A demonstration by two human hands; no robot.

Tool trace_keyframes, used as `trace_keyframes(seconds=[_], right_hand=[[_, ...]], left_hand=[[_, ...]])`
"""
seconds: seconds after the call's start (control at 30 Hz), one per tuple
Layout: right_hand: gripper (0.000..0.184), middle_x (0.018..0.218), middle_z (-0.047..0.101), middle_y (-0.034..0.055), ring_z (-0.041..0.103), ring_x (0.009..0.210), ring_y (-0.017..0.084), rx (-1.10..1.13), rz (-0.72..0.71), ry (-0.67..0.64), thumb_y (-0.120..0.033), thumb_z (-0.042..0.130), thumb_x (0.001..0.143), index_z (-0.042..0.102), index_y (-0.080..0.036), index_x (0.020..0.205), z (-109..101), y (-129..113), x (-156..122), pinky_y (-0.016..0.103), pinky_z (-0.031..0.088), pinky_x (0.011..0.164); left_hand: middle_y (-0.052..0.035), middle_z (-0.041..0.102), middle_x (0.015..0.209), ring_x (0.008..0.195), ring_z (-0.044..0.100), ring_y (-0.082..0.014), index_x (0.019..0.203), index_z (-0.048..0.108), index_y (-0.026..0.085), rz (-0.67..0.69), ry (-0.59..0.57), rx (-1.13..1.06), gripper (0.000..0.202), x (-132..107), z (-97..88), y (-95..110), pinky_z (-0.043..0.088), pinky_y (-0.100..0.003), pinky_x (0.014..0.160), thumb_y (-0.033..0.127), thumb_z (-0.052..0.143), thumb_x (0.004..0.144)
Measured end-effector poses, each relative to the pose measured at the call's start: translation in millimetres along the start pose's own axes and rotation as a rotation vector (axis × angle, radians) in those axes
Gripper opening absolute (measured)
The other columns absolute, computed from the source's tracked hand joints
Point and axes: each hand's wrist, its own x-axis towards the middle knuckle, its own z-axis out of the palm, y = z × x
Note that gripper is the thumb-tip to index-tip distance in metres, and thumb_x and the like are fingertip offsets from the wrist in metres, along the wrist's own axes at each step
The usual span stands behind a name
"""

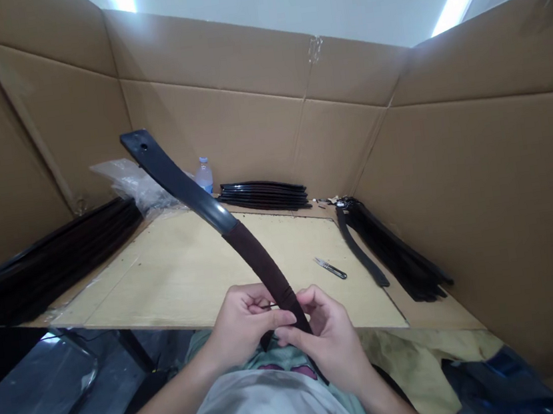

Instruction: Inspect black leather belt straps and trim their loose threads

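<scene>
A long, curved black strip (195,200) with a hole near its far end slants up from my lap over the table's front edge. Dark brown fabric or leather (262,256) covers its lower part. My left hand (250,321) pinches the covered part from the left, thumb across its face. From the right, my right hand (327,335) grips the same part, thumb and fingers close around it. A thin dark strand seems to run near my left fingers; its full course is hidden. The strip's lower end passes behind my right hand.
Thread snips (331,268) lie on the pale tabletop (173,267). Dark curved strips are stacked at the back (262,195), left (61,260) and right (397,246). A water bottle (204,174) and a clear plastic bag (140,187) stand back left. Cardboard walls (246,123) surround the table.
</scene>
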Motion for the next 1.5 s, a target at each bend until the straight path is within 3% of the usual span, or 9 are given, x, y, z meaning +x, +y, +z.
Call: trace_keyframes(seconds=[0.1,0.27,0.4,0.57,0.93,1.1,1.23,1.5], right_hand=[[0.030,0.073,0.062,0.0001,0.057,0.054,0.011,0.047,0.075,-0.091,-0.021,0.071,0.071,0.043,-0.020,0.083,-4.8,-2.7,0.4,0.021,0.046,0.043],[0.028,0.072,0.067,0.0051,0.056,0.052,0.010,0.067,0.063,-0.201,-0.029,0.059,0.083,0.043,-0.017,0.103,-9.7,-5.3,1.2,0.021,0.043,0.047],[0.020,0.059,0.063,0.0031,0.052,0.046,0.009,0.062,0.026,-0.135,-0.034,0.048,0.089,0.050,-0.014,0.089,-7.5,-2.5,2.7,0.021,0.041,0.047],[0.028,0.061,0.063,0.0044,0.053,0.046,0.009,0.016,-0.011,-0.043,-0.035,0.050,0.087,0.050,-0.014,0.069,-5.2,0.0,2.4,0.020,0.041,0.046],[0.032,0.052,0.059,0.0011,0.047,0.039,0.008,0.052,0.003,0.020,-0.036,0.054,0.085,0.039,-0.018,0.063,-2.5,-0.4,-2.3,0.019,0.035,0.039],[0.032,0.051,0.057,0.0004,0.046,0.038,0.008,0.062,-0.007,0.018,-0.035,0.052,0.086,0.037,-0.018,0.063,-1.4,0.5,-3.5,0.019,0.033,0.038],[0.030,0.052,0.058,0.0007,0.045,0.039,0.008,0.073,0.003,0.002,-0.034,0.050,0.088,0.040,-0.018,0.064,-1.0,0.3,-3.5,0.020,0.034,0.040],[0.023,0.074,0.063,0.0056,0.055,0.061,0.013,0.057,-0.035,-0.012,-0.033,0.051,0.087,0.054,-0.015,0.073,-0.6,-3.0,-2.9,0.026,0.044,0.059]], left_hand=[[-0.0027,0.063,0.061,0.051,0.060,-0.0155,0.076,0.063,0.010,0.009,-0.081,-0.033,0.009,-1.5,0.3,0.7,0.048,-0.026,0.049,0.016,0.067,0.071],[-0.0001,0.057,0.055,0.051,0.063,-0.0196,0.078,0.061,0.010,0.008,-0.144,-0.075,0.006,-2.3,-1.0,2.0,0.048,-0.028,0.049,0.015,0.062,0.075],[-0.0019,0.058,0.061,0.054,0.064,-0.0200,0.078,0.060,0.009,0.013,-0.140,-0.059,0.007,-2.0,-1.7,3.2,0.047,-0.026,0.050,0.015,0.061,0.075],[-0.0008,0.057,0.058,0.055,0.064,-0.0186,0.073,0.059,0.010,0.004,-0.101,0.015,0.010,-3.7,1.7,4.7,0.046,-0.025,0.052,0.019,0.060,0.077],[-0.0049,0.064,0.063,0.057,0.064,-0.0191,0.087,0.059,0.011,0.013,-0.086,0.068,0.016,-10.9,11.0,9.2,0.048,-0.027,0.053,0.026,0.056,0.081],[-0.0039,0.064,0.061,0.055,0.065,-0.0190,0.085,0.057,0.012,0.036,-0.065,0.056,0.014,-14.5,13.8,6.3,0.047,-0.025,0.050,0.025,0.055,0.082],[-0.0029,0.062,0.059,0.054,0.064,-0.0181,0.082,0.056,0.011,0.048,-0.062,0.014,0.012,-13.5,13.7,3.3,0.048,-0.026,0.050,0.024,0.055,0.082],[0.0006,0.060,0.058,0.053,0.060,-0.0136,0.067,0.047,0.015,0.094,0.104,-0.041,0.019,-1.1,0.5,-4.9,0.047,-0.025,0.052,0.020,0.063,0.076]])
